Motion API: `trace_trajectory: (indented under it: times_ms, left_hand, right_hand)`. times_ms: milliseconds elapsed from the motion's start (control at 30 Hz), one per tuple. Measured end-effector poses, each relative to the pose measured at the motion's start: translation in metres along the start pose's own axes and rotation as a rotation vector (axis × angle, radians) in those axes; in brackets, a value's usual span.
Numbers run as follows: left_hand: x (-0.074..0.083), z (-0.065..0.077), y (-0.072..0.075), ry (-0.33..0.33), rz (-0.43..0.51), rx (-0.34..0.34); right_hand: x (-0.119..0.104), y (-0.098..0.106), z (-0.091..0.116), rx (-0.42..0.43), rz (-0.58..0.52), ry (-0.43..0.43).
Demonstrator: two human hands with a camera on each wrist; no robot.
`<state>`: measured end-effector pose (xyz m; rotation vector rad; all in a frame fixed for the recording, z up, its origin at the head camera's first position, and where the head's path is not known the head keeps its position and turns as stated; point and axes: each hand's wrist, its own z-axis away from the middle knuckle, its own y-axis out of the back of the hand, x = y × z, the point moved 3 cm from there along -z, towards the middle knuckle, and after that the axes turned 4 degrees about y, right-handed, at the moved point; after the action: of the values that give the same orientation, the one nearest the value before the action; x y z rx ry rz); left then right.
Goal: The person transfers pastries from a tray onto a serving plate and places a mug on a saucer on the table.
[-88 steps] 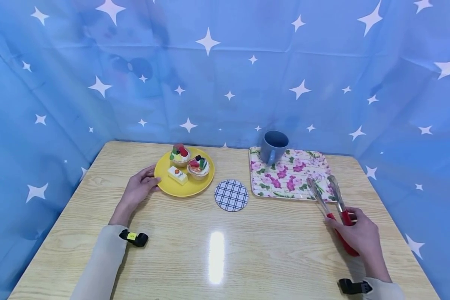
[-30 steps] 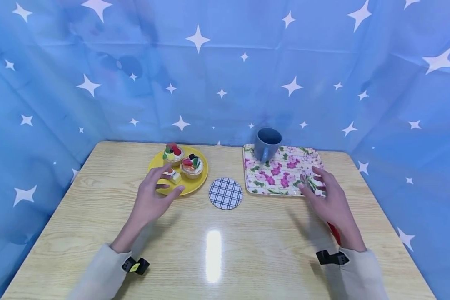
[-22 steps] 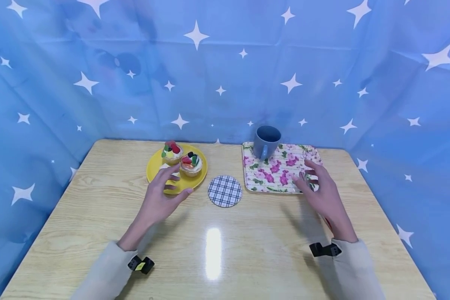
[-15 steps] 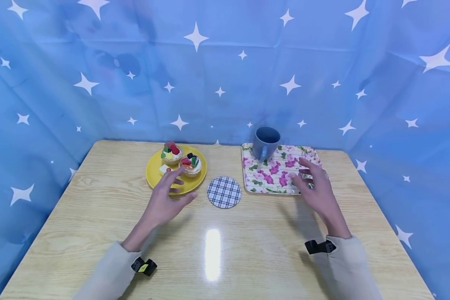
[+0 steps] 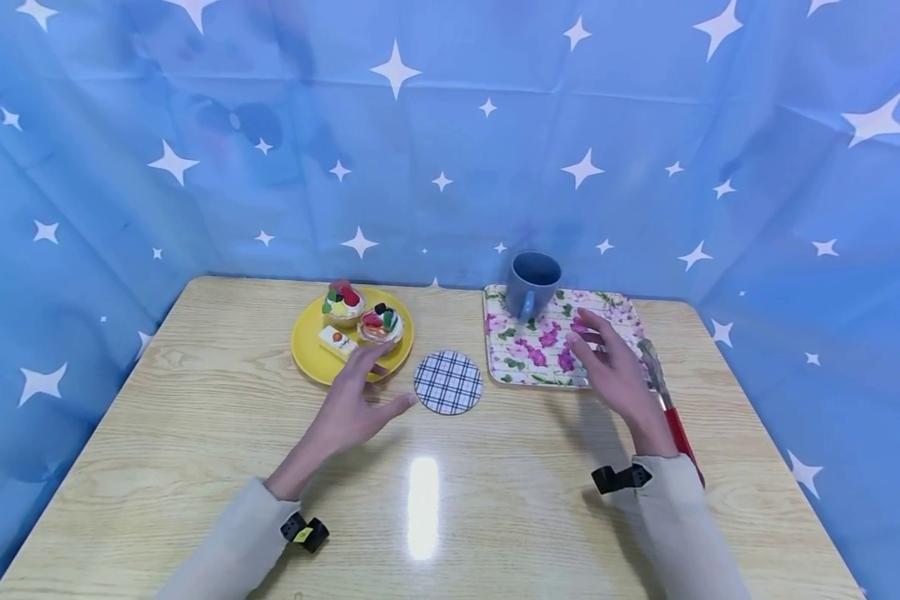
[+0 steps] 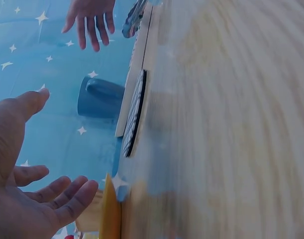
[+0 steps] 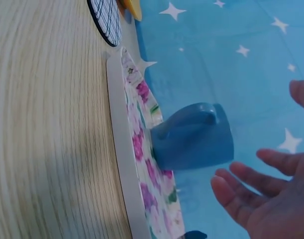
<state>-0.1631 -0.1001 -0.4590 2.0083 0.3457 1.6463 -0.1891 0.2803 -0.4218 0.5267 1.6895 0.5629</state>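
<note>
In the head view my left hand (image 5: 356, 410) hovers in front of the yellow plate (image 5: 306, 357), fingers loosely spread and holding nothing. Its thumb points at the round plaid coaster (image 5: 448, 382). On the plate sit two fruit-topped cream tarts (image 5: 380, 325) and a small white cake piece (image 5: 337, 340). My right hand (image 5: 613, 377) hangs over the front right of the floral tray (image 5: 517, 367), fingers relaxed, nothing in them. The blue mug (image 5: 529, 292) stands upright on the tray's back left, apart from the fingers (image 7: 241, 199) in the right wrist view.
Red-handled metal tongs (image 5: 677, 429) lie at the right, against the tray's right side and partly hidden by my right arm. A blue star-patterned curtain (image 5: 450, 142) closes off the back and sides of the wooden table (image 5: 495, 492).
At first my left hand gripped the plate's edge and my right held the tongs. Both let go. Since then, the left hand has moved right toward the coaster, the right hand left toward the mug.
</note>
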Motion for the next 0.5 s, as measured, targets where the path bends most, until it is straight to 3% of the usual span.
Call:
trace_trajectory:
  times_ms: [500]
  left_hand:
    - [0.005,-0.008,-0.037,0.130,-0.024,-0.084]
  right_hand:
    - [0.008,-0.017,-0.024,-0.039,-0.047,-0.015]
